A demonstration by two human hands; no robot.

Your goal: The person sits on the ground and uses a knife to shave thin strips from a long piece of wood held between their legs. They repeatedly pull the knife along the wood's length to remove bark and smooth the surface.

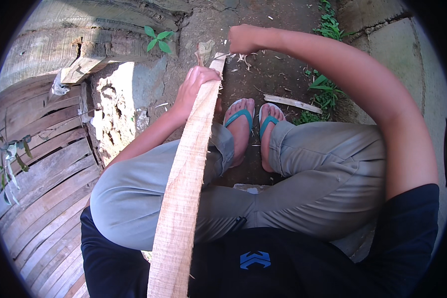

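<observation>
A long, pale, rough-sawn wooden plank (181,188) slants from the lower edge up past my left knee and tapers towards its far end. Wrapped round its left edge near that end, my left hand (196,87) grips it. My right hand (244,39) is closed in a fist just beyond and right of the plank's tip. Between fist and tip shows a thin, dark, blade-like edge; the fist hides most of what it holds. Curled wood shavings (244,61) lie on the ground beside the tip.
Teal-strapped flip-flops (241,117) are on my feet. A split wood strip (293,103) lies beyond them. Left are a slatted wooden wall (49,198) and a jutting timber (82,69). A small green plant (158,39) grows ahead; a concrete slab (397,54) lies right.
</observation>
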